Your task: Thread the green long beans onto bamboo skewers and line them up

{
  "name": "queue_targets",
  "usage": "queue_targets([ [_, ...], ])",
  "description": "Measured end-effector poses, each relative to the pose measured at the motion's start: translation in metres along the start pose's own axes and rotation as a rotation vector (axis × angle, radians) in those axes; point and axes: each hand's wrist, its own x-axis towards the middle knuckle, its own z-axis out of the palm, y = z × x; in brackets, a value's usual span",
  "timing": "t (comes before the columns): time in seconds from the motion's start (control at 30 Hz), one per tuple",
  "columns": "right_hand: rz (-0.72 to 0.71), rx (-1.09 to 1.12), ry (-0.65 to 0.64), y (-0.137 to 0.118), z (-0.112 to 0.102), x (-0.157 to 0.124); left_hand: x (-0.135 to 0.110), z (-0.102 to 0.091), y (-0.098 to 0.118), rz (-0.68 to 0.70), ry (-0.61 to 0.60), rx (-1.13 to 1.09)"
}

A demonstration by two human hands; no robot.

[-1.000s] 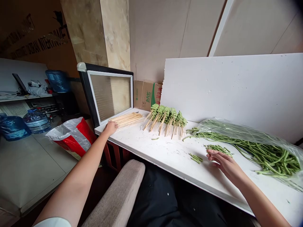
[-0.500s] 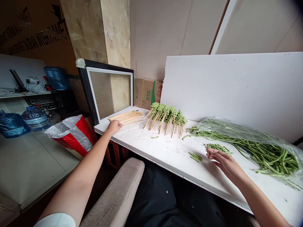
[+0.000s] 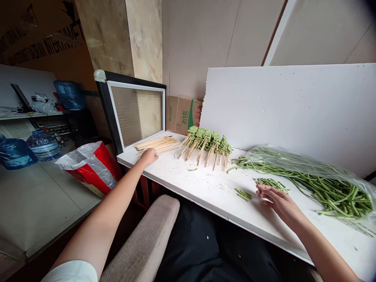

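1. Left hand: at the far-left corner of the table. Fingers are curled in, knuckles up, against the near end of the pile of bare bamboo skewers. I cannot tell whether a stick is pinched inside the curl.
2. Right hand: resting on the table to the right. Fingers are stretched almost flat and grip nothing. The fingertips sit at the near side of the heap of cut bean pieces. A smaller cluster of pieces lies just left of them.
3. Risk: the bare skewers lie close to the table's left edge. A sideways drag by the left hand could roll sticks off onto the floor, towards the red bag.
4. Risk: skewers are pointed, but which way the tips face is too small to tell. Fingers closing on the pile unseen could get pricked.
5. Risk: the threaded bean skewers fan out just right of the bare pile. A sweep to the right could knock them askew.
6. Risk: the smaller cluster is nearest the table's near edge. A flat-handed push could send pieces over it.
7. Risk: the plastic bag of long beans lies just right of the right forearm. Catching the film could drag the beans along.
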Motion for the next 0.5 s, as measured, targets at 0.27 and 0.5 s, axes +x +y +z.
queue_targets([
  [0.27, 0.014, -0.044, 0.02, -0.005, 0.002, -0.002, 0.029, 0.003, 0.001, -0.165, 0.068, 0.181],
  [0.5, -0.009, -0.091, 0.055, -0.014, -0.007, -0.009, 0.042, 0.003, -0.008, -0.228, 0.083, 0.179],
])
